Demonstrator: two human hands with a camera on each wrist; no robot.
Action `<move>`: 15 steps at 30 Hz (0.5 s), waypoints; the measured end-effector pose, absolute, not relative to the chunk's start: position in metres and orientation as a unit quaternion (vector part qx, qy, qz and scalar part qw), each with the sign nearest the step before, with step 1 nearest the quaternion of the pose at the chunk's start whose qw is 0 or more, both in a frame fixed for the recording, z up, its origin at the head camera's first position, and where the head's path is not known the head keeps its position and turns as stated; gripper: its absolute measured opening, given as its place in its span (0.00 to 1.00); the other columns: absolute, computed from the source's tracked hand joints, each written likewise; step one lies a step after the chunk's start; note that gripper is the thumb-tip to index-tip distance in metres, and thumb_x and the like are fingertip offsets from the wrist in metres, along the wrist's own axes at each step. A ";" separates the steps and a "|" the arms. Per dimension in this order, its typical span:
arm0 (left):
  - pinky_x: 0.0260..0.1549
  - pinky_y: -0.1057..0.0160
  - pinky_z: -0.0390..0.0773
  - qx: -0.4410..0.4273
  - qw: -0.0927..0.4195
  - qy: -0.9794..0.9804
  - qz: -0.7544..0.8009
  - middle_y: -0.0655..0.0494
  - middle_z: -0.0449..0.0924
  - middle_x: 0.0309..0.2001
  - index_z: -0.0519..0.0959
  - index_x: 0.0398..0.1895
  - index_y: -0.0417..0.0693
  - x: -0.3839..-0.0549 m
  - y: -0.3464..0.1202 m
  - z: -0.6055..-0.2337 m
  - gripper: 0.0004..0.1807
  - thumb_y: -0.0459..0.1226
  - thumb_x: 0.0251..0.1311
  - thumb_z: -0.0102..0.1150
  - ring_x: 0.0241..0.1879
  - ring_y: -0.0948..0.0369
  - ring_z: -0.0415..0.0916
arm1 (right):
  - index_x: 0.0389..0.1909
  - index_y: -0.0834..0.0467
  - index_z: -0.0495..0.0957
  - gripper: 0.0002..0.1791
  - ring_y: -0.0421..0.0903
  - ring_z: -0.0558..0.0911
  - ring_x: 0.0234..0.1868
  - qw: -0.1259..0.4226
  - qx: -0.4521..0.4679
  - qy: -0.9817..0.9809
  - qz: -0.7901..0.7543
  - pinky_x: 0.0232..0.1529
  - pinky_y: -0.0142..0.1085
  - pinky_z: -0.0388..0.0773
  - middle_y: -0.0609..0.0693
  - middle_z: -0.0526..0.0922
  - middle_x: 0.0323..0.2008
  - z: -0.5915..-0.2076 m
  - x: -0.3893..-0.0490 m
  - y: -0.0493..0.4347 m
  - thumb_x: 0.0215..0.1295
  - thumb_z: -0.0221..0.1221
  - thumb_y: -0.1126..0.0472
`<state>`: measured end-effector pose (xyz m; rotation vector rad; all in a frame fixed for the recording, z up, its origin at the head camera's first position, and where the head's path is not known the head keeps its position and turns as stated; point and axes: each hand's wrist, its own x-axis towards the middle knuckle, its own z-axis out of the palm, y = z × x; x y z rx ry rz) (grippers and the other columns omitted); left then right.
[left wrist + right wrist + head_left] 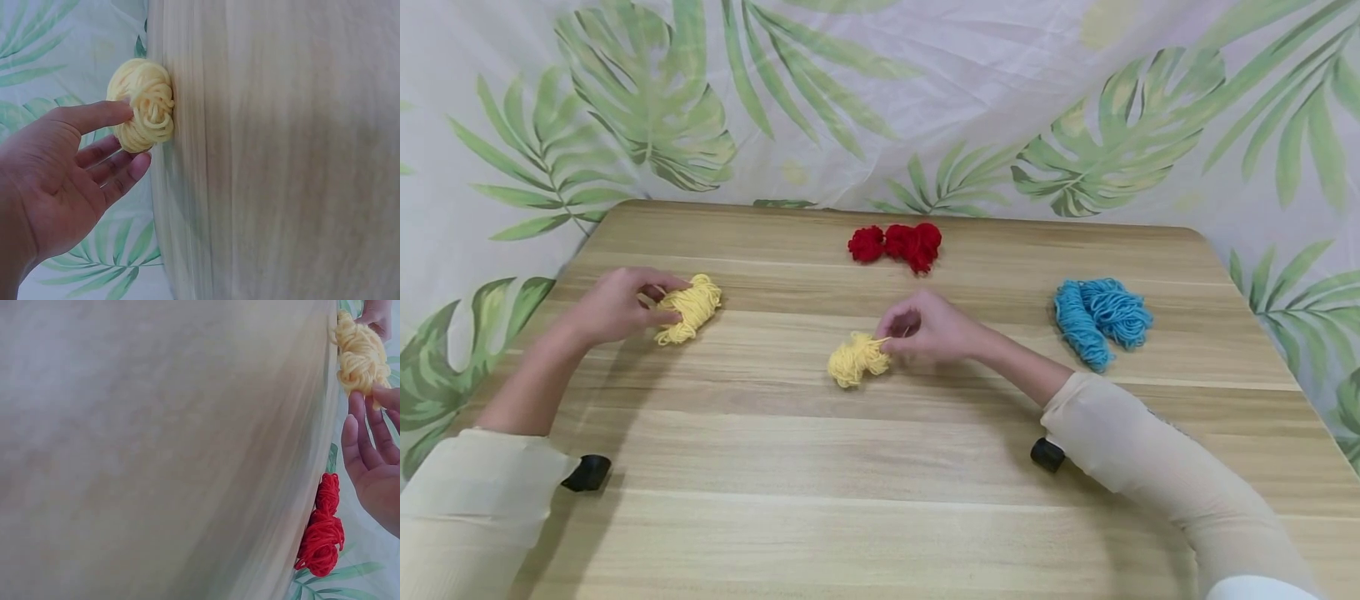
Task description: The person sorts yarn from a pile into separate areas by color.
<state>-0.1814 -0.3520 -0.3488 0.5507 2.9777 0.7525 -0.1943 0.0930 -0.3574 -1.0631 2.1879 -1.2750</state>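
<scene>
On the left of the table, my left hand (617, 307) holds a bundle of yellow yarn (698, 308) between thumb and fingers. The left wrist view shows the thumb pressing the side of this yellow bundle (144, 103), with the fingertips at its underside. Near the table's middle, a smaller, looser bundle of yellow yarn (852, 362) is pinched at its right end by my right hand (931, 327). Seen from the right wrist, thumb and fingertips meet at the edge of that yellow bundle (361, 356); part of the right hand (378, 462) is cut off by the frame.
Red yarn (913, 243), narrowed in the middle, lies near the table's far edge. A folded skein of blue yarn (1101, 317) is on the right, beyond the right forearm. Behind the wooden table (820, 508) hangs a leaf-patterned cloth (850, 92).
</scene>
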 end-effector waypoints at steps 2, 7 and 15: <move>0.34 0.71 0.78 0.175 0.013 0.955 0.239 0.34 0.86 0.47 0.84 0.53 0.31 -0.182 -0.352 -0.348 0.22 0.27 0.54 0.76 0.40 0.52 0.82 | 0.36 0.68 0.86 0.02 0.46 0.85 0.35 0.188 -0.375 0.781 -0.463 0.41 0.39 0.85 0.54 0.88 0.33 -0.357 -0.196 0.092 0.63 0.68 0.73; 0.33 0.71 0.78 0.173 0.024 0.954 0.242 0.31 0.84 0.50 0.83 0.55 0.30 -0.180 -0.352 -0.346 0.23 0.27 0.55 0.76 0.43 0.45 0.83 | 0.36 0.69 0.85 0.02 0.51 0.87 0.36 0.177 -0.350 0.784 -0.481 0.41 0.36 0.84 0.54 0.88 0.32 -0.355 -0.200 0.089 0.63 0.68 0.73; 0.34 0.72 0.78 0.172 0.024 0.955 0.241 0.30 0.84 0.50 0.82 0.56 0.30 -0.179 -0.354 -0.345 0.24 0.28 0.55 0.76 0.42 0.50 0.83 | 0.36 0.69 0.86 0.03 0.45 0.86 0.35 0.162 -0.326 0.787 -0.497 0.41 0.34 0.84 0.56 0.89 0.34 -0.355 -0.206 0.083 0.63 0.68 0.74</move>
